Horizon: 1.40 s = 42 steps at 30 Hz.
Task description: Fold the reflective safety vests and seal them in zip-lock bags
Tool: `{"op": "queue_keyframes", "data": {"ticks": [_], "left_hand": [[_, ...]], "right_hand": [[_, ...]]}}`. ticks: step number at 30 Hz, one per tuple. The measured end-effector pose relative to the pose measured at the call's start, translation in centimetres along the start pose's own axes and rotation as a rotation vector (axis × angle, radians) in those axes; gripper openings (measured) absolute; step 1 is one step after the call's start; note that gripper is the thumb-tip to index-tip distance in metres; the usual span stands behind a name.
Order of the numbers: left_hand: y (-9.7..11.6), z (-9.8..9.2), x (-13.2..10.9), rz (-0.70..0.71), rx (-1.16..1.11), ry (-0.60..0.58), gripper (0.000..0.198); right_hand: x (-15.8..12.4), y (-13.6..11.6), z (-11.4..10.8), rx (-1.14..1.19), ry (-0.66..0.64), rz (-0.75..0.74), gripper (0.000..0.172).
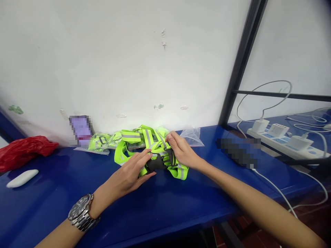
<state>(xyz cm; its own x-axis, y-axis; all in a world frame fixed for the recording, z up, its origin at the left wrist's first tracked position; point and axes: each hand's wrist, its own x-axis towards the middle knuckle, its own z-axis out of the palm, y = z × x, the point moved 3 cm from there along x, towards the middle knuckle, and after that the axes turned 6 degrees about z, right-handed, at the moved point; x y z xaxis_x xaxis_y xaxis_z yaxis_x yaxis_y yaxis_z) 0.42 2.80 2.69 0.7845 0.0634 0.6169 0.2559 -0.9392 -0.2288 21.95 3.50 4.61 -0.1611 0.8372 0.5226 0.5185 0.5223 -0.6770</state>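
Our left hand (131, 168) grips the black plastic buckle (155, 163) of a neon-yellow reflective vest (181, 171), while our right hand (182, 150) pinches its straps on the blue desk (160, 203).

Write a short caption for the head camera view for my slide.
Left hand and right hand handle a neon-yellow reflective harness with a black buckle on a blue table.

Neon-yellow reflective harness (148, 137), grey reflective stripes, straps looped and overlapping in a loose heap at lower centre of frame; black plastic buckle (155, 163) mid-heap, lying flat; one strap end trails lower right.
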Motion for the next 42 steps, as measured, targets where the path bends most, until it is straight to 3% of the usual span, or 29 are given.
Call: {"op": "queue_keyframes", "data": {"ticks": [8,12,15,19,21,22,25,27,29,31,34,37,40,42], "left_hand": [[1.4,0.6,0.8,-0.007,0.009,0.042,0.064],[1.0,0.5,0.8,-0.029,-0.026,0.046,0.068],[0.2,0.5,0.3,-0.038,-0.032,0.003,0.067],[-1.1,0.4,-0.4,-0.12,-0.012,-0.042,0.066],[-1.6,0.0,-0.5,-0.161,0.003,-0.01,0.066],[-1.7,-0.3,-0.4,-0.179,0.01,0.019,0.066],[-1.9,-1.1,-0.2,-0.245,0.012,0.102,0.064],[-1.8,-1.4,-0.1,-0.284,0.0,0.106,0.062],[-1.6,-1.6,0.0,-0.299,-0.015,0.094,0.061],[-1.2,-1.6,0.0,-0.292,-0.032,0.079,0.059],[-0.6,-1.5,0.1,-0.281,-0.059,0.044,0.057],[-0.2,-1.2,0.3,-0.275,-0.106,-0.047,0.057],[0.0,-0.9,0.7,-0.235,-0.119,-0.136,0.058],[0.3,-1.1,1.0,-0.206,0.009,-0.087,0.058]], "right_hand": [[-0.4,-0.2,1.5,0.013,0.033,0.062,0.031],[0.0,-0.3,0.6,-0.034,-0.107,-0.014,0.036],[0.4,-0.1,-0.2,-0.264,-0.19,-0.055,0.036],[-0.3,-1.0,-1.4,-0.448,0.14,-0.235,0.027],[-1.5,-2.0,-1.2,-0.315,0.211,-0.29,0.017],[-2.1,-2.5,-0.7,-0.199,0.166,-0.289,0.016],[-3.8,-3.3,2.5,0.099,-0.308,-0.141,0.023],[-4.2,-3.2,4.3,0.305,-0.451,-0.004,0.03],[-3.9,-2.6,5.8,0.629,-0.535,0.132,0.049],[-3.1,-1.8,6.5,0.965,-0.504,0.269,0.05],[-2.1,-0.8,6.2,1.225,-0.298,0.37,0.042],[-1.6,-0.6,5.1,1.298,-0.107,0.363,0.038],[-1.5,-0.6,4.7,1.263,-0.067,0.421,0.036],[-1.3,-0.5,4.8,1.233,-0.011,0.488,0.032]]}}
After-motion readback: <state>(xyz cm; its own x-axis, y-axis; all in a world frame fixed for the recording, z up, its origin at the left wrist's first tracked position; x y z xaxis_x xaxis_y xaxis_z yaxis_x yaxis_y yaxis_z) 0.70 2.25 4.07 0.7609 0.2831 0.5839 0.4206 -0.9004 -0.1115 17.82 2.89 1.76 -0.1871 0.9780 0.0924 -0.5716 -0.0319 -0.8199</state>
